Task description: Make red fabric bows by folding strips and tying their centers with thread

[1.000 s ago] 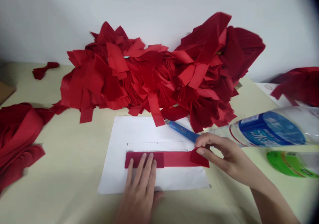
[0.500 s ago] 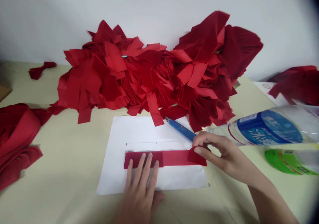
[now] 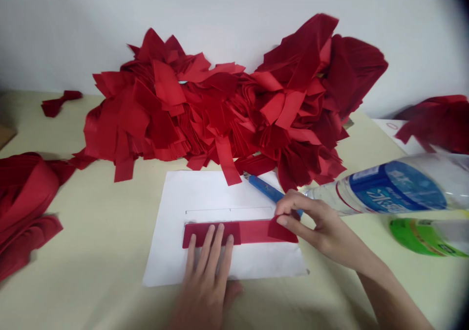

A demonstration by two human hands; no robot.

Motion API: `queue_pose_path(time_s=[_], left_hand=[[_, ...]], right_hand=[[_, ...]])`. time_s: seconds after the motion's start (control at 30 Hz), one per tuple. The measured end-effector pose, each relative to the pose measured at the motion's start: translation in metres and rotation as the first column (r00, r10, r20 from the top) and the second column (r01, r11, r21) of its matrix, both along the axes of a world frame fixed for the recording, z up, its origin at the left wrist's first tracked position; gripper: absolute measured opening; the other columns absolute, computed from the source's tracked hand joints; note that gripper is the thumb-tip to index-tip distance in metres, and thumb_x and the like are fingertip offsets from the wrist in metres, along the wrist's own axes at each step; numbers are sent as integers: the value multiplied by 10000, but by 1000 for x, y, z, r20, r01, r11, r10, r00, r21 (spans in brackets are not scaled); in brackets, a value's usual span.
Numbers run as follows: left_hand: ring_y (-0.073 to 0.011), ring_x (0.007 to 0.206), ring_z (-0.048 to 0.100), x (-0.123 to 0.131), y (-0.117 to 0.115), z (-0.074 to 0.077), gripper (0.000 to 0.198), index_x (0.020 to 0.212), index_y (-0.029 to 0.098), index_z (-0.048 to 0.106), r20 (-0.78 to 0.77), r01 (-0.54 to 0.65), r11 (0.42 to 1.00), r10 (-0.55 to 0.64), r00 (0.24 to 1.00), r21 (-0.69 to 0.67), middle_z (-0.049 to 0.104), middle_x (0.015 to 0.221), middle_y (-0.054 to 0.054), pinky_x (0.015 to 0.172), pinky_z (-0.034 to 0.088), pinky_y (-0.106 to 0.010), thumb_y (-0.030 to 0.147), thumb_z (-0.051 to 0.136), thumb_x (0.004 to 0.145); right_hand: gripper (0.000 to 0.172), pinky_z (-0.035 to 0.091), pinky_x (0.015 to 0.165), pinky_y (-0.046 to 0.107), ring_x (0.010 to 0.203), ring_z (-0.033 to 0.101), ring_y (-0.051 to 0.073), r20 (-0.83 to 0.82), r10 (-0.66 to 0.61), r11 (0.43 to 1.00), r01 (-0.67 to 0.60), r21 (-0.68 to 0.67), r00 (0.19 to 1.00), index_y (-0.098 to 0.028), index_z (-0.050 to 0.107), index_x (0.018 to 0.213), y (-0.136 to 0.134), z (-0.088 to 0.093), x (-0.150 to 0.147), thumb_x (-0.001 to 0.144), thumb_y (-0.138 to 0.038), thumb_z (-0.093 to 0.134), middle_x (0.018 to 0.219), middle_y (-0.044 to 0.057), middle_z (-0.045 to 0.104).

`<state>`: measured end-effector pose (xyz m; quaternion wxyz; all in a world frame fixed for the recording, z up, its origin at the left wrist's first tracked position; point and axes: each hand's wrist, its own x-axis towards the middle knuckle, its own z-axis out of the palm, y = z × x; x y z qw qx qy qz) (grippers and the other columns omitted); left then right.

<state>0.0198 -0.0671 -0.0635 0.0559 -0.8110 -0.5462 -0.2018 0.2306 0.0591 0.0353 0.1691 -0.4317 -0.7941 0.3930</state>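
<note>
My left hand (image 3: 207, 266) lies flat with its fingers spread, pressing on a red fabric strip (image 3: 258, 232) that rests on a white sheet of paper (image 3: 164, 266). A darker red piece (image 3: 223, 234) lies at the strip's left end, under those fingers. My right hand (image 3: 311, 222) pinches the strip's right end between thumb and fingers, and that end is folded up and over. A blue-handled tool (image 3: 266, 189) lies on the paper just behind my right hand, its far end partly hidden by the fingers.
A large heap of cut red fabric strips (image 3: 220, 110) stands against the white wall. More red fabric lies at the left (image 3: 25, 193) and right (image 3: 436, 124). A clear plastic water bottle (image 3: 395, 190) and a green object (image 3: 427, 237) lie on the cream table (image 3: 102, 222) at the right.
My right hand has moved left, carrying the folded end of the strip with it, so the strip looks shorter. My left hand has not moved.
</note>
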Motion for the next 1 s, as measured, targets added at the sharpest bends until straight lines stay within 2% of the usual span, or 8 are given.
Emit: queue_pose_path(time_s=[0.17, 0.33, 0.5, 0.67, 0.73, 0.83, 0.93, 1.0], left_hand=[[-309, 1240, 454, 0, 1, 0, 540, 1266, 40, 488, -1, -4, 1000, 4, 1000, -2, 528, 1321, -174, 1093, 181, -478, 442, 416, 914], [-356, 1252, 430, 1, 0, -1, 484, 1131, -10, 532, 21, 29, 999, -30, 999, 16, 522, 1288, -261, 1012, 281, -535, 405, 391, 926], [-323, 1255, 437, 0, 0, -2, 409, 1139, 25, 523, 36, 3, 1000, -4, 999, 23, 544, 1278, -230, 1010, 305, -510, 349, 380, 933], [-315, 1250, 447, 0, -1, -4, 442, 1212, 36, 506, -4, 26, 1000, -26, 1000, 7, 538, 1292, -221, 1069, 217, -507, 354, 413, 921], [-315, 1246, 451, 0, 0, -4, 436, 1217, 62, 522, -6, 19, 1000, -19, 1000, 10, 541, 1293, -211, 1078, 196, -513, 362, 404, 924], [-315, 1241, 457, 1, 0, -3, 431, 1187, 77, 560, 15, -3, 1000, 3, 1000, 14, 540, 1295, -210, 1080, 193, -509, 379, 393, 927], [-313, 1240, 455, 1, 1, -2, 438, 1188, 74, 567, 35, 2, 1000, -2, 999, 12, 531, 1308, -200, 1083, 193, -502, 381, 396, 927], [-308, 1246, 445, 1, 2, -1, 432, 1199, 74, 563, 33, 22, 1000, -22, 999, 6, 537, 1315, -167, 1095, 178, -493, 368, 403, 926]], right_hand=[[53, 431, 759, 266, 801, 555, 131, -16, 118, 992, -118, -36, 993, -200, 615, 804, -3, -22, -33, 848, -181, 593, 827, -1, 617], [118, 427, 724, 272, 803, 550, 147, 114, 66, 998, -66, -8, 991, -196, 618, 746, -9, -47, -61, 818, -105, 604, 779, -7, 612], [119, 439, 710, 279, 810, 552, 156, 156, 9, 998, -19, 61, 988, -194, 598, 768, -14, -50, -70, 812, -84, 598, 795, -5, 615], [136, 465, 703, 285, 814, 548, 166, 162, 24, 992, -44, 120, 986, -189, 577, 739, -14, -50, -77, 802, -72, 606, 758, -2, 606], [129, 473, 704, 293, 820, 544, 173, 153, 23, 985, -49, 166, 988, -188, 565, 730, -15, -49, -76, 807, -95, 610, 754, 6, 600], [72, 476, 780, 333, 881, 537, 186, 94, 7, 960, -33, 278, 996, -187, 575, 843, -22, -46, -62, 853, -119, 555, 854, 34, 606], [129, 461, 851, 391, 945, 528, 206, 51, -89, 901, 58, 429, 995, -187, 567, 972, -36, -46, -33, 881, -118, 506, 964, 69, 594], [142, 476, 834, 404, 947, 535, 218, 61, -164, 863, 113, 493, 985, -185, 570, 994, -47, -49, -14, 874, -125, 522, 971, 84, 591]])
